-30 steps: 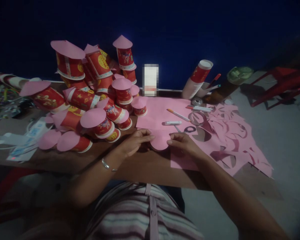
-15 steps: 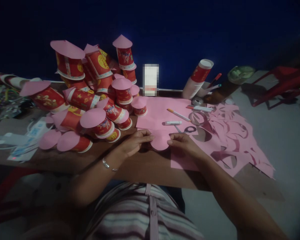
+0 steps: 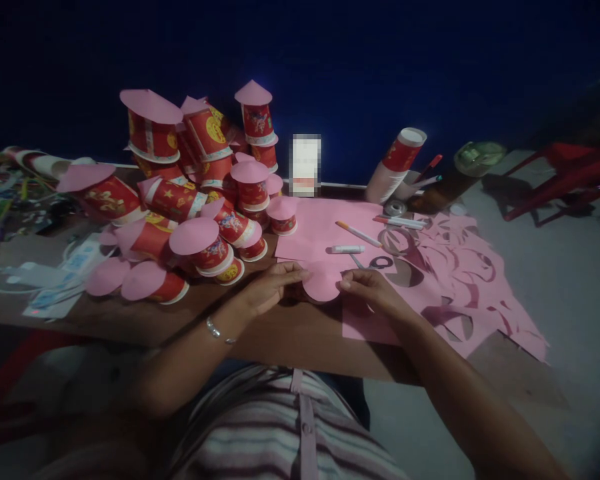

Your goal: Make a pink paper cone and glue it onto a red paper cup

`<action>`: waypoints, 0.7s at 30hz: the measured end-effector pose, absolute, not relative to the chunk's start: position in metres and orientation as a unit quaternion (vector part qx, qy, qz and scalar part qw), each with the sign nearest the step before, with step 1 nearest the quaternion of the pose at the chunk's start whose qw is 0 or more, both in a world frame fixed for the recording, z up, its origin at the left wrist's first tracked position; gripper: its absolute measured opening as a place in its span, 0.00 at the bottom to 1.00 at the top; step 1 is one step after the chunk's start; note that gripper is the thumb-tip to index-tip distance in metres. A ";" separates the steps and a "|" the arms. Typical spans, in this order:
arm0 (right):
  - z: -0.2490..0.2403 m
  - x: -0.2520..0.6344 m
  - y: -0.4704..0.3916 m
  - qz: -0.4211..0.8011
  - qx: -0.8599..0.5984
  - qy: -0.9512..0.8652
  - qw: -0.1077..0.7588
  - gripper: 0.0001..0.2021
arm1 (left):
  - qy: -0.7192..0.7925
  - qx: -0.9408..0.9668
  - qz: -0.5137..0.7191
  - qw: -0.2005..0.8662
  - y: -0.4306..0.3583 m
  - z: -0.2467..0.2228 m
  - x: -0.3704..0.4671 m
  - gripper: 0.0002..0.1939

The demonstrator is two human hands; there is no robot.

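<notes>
Low over the front of the table, a rounded pink paper piece (image 3: 322,283) is held between both hands. My left hand (image 3: 276,288) is closed, pinching its left edge between thumb and fingers. On the opposite edge, my right hand (image 3: 373,288) is closed with thumb and forefinger on the paper. Just beyond the fingers lie black-handled scissors (image 3: 380,263) and a white capped tube (image 3: 347,250). A pink paper sheet (image 3: 325,220) is spread behind them.
Red paper cups with pink cone tops (image 3: 195,237) are piled at the left, beside a power strip (image 3: 63,283). Stacked cups (image 3: 397,160), a pen (image 3: 359,234), a tape roll (image 3: 395,208) and cut pink scraps (image 3: 473,260) occupy the right. A red stool (image 3: 570,173) stands beyond.
The view has shifted slightly, so the cup pile appears a little further right and lower. Both hands keep hold of the pink paper piece, with hardly any movement.
</notes>
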State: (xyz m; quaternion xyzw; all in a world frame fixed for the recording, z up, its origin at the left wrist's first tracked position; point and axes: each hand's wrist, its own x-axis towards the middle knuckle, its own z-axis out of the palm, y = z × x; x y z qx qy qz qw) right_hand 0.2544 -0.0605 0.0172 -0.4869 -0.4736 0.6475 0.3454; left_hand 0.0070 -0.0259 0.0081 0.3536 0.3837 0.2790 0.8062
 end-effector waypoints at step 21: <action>0.016 0.228 -0.092 0.097 -0.537 -0.742 0.390 0.38 | 0.358 0.859 0.311 0.193 -0.045 0.030 0.005 0.26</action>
